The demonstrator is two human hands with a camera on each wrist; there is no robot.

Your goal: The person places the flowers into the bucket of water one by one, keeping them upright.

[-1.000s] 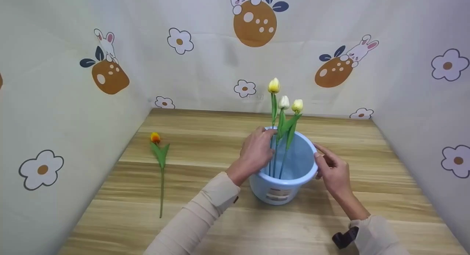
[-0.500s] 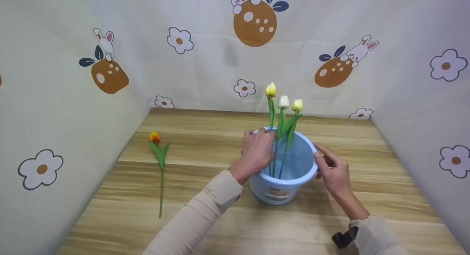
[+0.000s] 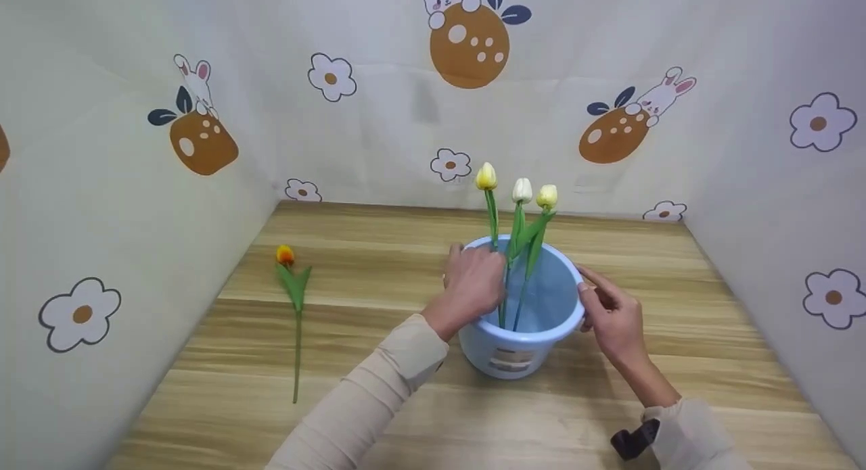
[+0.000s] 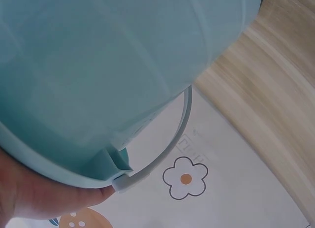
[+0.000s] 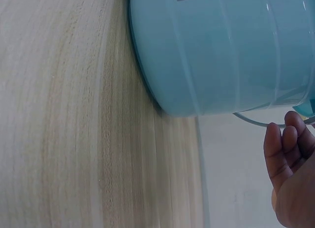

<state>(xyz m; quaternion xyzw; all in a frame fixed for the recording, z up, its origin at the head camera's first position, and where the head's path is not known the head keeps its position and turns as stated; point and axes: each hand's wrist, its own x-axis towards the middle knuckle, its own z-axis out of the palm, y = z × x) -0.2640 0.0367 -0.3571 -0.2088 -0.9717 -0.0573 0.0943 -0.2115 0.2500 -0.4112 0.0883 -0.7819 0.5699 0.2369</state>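
Observation:
A light blue bucket [image 3: 484, 351] stands upright on the table. My left hand [image 3: 473, 277] reaches over its left rim and holds the stem of a yellow tulip [image 3: 486, 177]; the fingertips are hidden. In the left wrist view, part of that hand [image 4: 54, 193] lies along the rim by the bucket handle [image 4: 167, 149]. With thumb and fingers, my right hand [image 3: 612, 314] grips the rim on the right. A white tulip [image 3: 521, 191] and a pale yellow tulip [image 3: 547, 197] lean inside the bucket, their blooms above the rim.
An orange tulip [image 3: 298, 287] lies on the wooden table [image 3: 379, 253] to the left, apart from the bucket. Pale cloth walls [image 3: 379, 132] printed with rabbits and flowers stand around the back and sides. A label is on the bucket's front.
My left hand has lowered the yellow tulip a little, and its bloom has moved left, away from the white one. The right hand and the bucket stay in place.

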